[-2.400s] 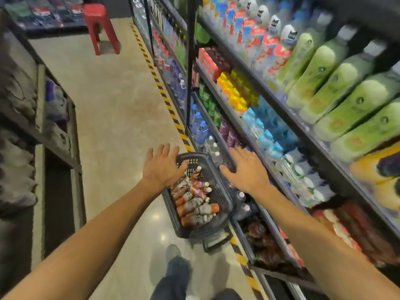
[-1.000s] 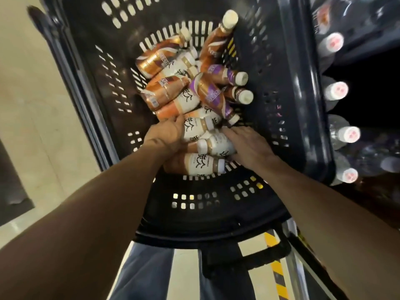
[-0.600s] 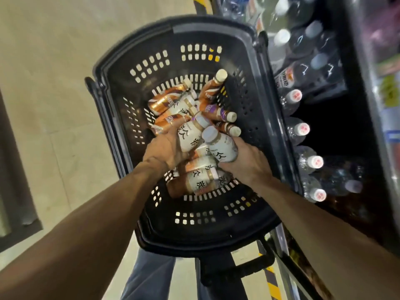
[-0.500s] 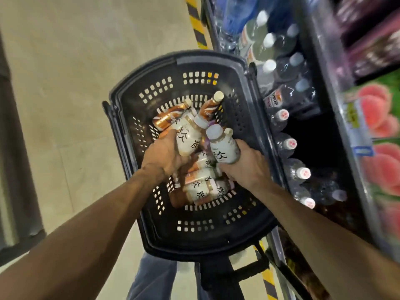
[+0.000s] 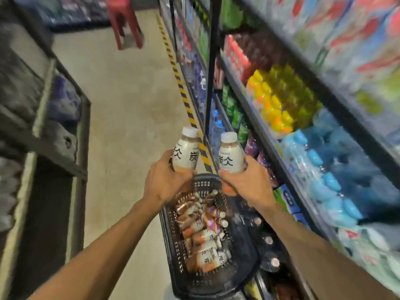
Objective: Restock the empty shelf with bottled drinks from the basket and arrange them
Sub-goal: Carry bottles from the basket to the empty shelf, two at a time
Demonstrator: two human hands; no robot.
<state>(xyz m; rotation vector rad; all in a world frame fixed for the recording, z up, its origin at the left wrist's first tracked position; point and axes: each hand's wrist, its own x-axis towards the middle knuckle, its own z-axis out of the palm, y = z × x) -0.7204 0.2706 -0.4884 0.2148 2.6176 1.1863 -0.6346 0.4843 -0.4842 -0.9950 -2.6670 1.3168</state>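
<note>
My left hand (image 5: 165, 180) grips a white-labelled bottle (image 5: 186, 151) upright, cap up. In my right hand (image 5: 246, 182) stands a second white-labelled bottle (image 5: 230, 155), also upright. Both bottles are raised above the far end of the black basket (image 5: 244, 269) on the floor. Several more bottles (image 5: 201, 234) with white, orange and purple labels lie on their sides in the basket. The drinks shelving (image 5: 275, 135) rises along my right, blurred by head motion. No bare stretch of shelf shows in this view.
Yellow, blue and green bottles crowd the right-hand shelves. A yellow-black floor stripe (image 5: 181, 89) runs along the shelf base. A red stool (image 5: 125, 20) stands far down the aisle. A grey shelf unit (image 5: 54, 131) lines the left side.
Both hands went into the basket, each closed on a white-labelled bottle, and lifted it out. My head has tilted up from the basket toward the aisle.
</note>
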